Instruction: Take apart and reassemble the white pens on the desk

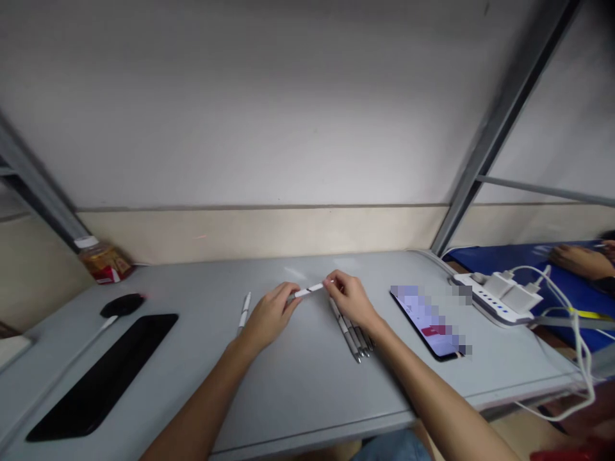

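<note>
My left hand (270, 315) and my right hand (350, 298) hold one white pen (310, 290) between them, just above the grey table (298, 384). Each hand pinches one end of it with closed fingers. A single white pen (244, 312) lies on the table just left of my left hand. A small bunch of several silver-and-white pens (352, 333) lies under and beside my right wrist.
A phone with a lit screen (429, 322) lies to the right. A white power strip with chargers and cables (500, 298) sits at the right edge. A black pad (103, 374), a black mouse-like object (122, 305) and a jar (104, 261) stand left. Another person's hand (579, 259) shows far right.
</note>
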A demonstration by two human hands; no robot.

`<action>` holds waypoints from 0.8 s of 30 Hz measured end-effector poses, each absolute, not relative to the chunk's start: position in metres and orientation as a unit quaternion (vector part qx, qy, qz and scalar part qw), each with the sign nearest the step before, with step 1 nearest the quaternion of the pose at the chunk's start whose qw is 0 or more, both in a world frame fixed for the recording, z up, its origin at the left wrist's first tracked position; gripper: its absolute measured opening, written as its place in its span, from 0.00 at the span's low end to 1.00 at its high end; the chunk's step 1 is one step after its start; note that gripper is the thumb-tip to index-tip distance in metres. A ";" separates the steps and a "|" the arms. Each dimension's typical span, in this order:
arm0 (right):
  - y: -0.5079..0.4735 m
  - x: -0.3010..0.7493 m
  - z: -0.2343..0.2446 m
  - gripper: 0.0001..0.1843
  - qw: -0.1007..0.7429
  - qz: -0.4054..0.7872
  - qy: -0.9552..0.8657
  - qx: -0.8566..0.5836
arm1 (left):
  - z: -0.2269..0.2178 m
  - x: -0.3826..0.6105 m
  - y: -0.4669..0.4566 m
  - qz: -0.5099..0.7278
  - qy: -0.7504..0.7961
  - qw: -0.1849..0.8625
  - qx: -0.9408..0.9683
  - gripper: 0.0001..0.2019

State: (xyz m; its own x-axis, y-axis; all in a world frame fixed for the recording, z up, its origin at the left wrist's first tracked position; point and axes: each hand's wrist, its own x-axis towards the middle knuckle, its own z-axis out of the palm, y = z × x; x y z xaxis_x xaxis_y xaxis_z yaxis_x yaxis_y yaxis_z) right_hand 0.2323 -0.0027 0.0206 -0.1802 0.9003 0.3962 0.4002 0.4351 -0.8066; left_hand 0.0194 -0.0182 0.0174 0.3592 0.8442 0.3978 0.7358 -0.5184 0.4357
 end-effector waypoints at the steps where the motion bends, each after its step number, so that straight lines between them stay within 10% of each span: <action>1: -0.001 0.234 0.021 0.15 0.459 0.298 -0.703 -0.454 | 0.018 0.017 -0.017 0.290 0.483 0.081 0.822 0.10; 14: -0.004 0.228 0.024 0.28 0.353 0.468 -0.689 -0.425 | 0.029 0.008 -0.020 0.239 0.466 -0.017 0.852 0.15; 24: -0.012 0.224 0.022 0.20 0.366 0.315 -0.786 -0.386 | 0.015 -0.004 -0.009 0.289 0.443 -0.011 0.848 0.12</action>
